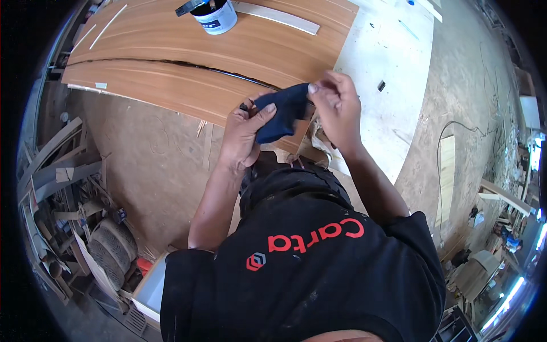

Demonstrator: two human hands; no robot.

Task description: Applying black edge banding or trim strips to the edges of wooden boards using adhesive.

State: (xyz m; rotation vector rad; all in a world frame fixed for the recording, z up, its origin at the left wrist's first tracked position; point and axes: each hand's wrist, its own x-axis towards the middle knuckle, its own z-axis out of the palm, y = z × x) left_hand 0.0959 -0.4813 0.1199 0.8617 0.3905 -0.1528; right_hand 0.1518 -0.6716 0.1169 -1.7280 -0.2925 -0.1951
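Dusty workshop floor (pixel 154 137) spreads around your work surface, a wood-grain panel (pixel 171 45) with a pale board (pixel 387 68) to its right. Across the panel you have a dark, glossy streak (pixel 199 66) running toward the cloth, and on the far side stands a white bucket (pixel 219 24) with what may be a brush (pixel 191 7) at its rim.

Your dark blue cloth (pixel 279 117) is in front of you, between your hands, over the panel's near edge; you can't tell from this angle if it touches the wood. Your left hand (pixel 245 128) grips its left side, thumb on top. Your right hand (pixel 339 111), slightly blurred, appears to pinch the upper right corner between thumb and fingers.

You seem to be at the step of spreading or folding the cloth, rather than using it on the panel. From this, the next move probably calls for keeping your left grip firm while the right hand draws the corner flat, making an even pad.
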